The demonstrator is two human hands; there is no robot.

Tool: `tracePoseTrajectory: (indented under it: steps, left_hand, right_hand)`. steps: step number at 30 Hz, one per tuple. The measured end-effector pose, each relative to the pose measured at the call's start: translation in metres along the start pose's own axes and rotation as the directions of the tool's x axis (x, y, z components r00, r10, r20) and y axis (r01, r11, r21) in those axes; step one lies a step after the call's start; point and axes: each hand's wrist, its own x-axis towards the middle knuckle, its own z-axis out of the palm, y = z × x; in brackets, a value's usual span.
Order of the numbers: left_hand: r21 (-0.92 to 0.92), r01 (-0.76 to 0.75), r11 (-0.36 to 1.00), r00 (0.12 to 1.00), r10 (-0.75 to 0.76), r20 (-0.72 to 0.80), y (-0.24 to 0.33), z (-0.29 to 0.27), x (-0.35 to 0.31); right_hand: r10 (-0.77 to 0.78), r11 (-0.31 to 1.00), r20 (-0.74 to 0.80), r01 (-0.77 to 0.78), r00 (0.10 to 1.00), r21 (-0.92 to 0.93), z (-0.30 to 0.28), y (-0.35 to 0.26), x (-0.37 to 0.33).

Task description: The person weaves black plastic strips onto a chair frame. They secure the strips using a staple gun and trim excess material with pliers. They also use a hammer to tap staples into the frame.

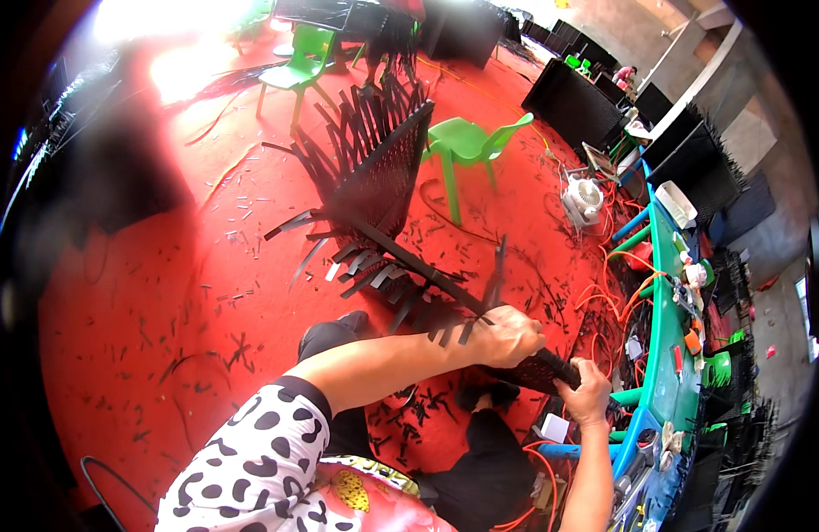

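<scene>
A large black woven wicker piece [383, 182] slants from the middle of the view down to my lap, with many flat strip ends sticking out loose along its edges. My left hand [509, 337] is closed at its near edge, where a few strips stand up beside the knuckles. What lies inside that fist is mostly hidden. Further right, my right hand [585, 390] grips the near right corner, thumb on the edge and fingers folded round it. My left forearm, in a white sleeve with black spots, crosses in front of the piece.
Black strip scraps litter the red floor [241, 310]. Beyond the piece stand two green chairs [467, 140], [301, 62]. A small white fan [585, 197] sits by tangled orange cords. On the right, a green table [666, 390] carries tools. Black woven panels [573, 102] stand behind.
</scene>
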Motion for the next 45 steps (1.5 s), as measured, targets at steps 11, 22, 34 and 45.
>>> tracePoseTrajectory:
  steps: [11, 22, 34, 45]
  left_hand:
    - [0.04, -0.074, 0.996, 0.982, 0.08, -0.172, -0.001, 0.019, -0.019]
    - [0.205, -0.076, 0.976, 0.939, 0.139, -0.315, 0.004, 0.023, -0.019]
    - [0.046, 0.036, 0.998, 0.999, -0.034, -0.035, 0.018, 0.034, 0.007]
    - [0.047, 0.107, 0.993, 0.993, -0.11, 0.052, 0.031, 0.015, 0.014]
  right_hand:
    - [-0.04, 0.997, 0.101, 0.046, 0.994, -0.062, -0.004, 0.0, -0.013]
    - [0.116, 0.972, 0.131, -0.085, 0.985, -0.217, -0.02, 0.028, -0.031]
    - [0.086, 0.919, 0.077, -0.049, 0.993, -0.392, -0.015, 0.081, -0.042]
    - [0.363, 0.852, -0.412, -0.477, 0.836, -0.215, -0.069, 0.088, -0.218]
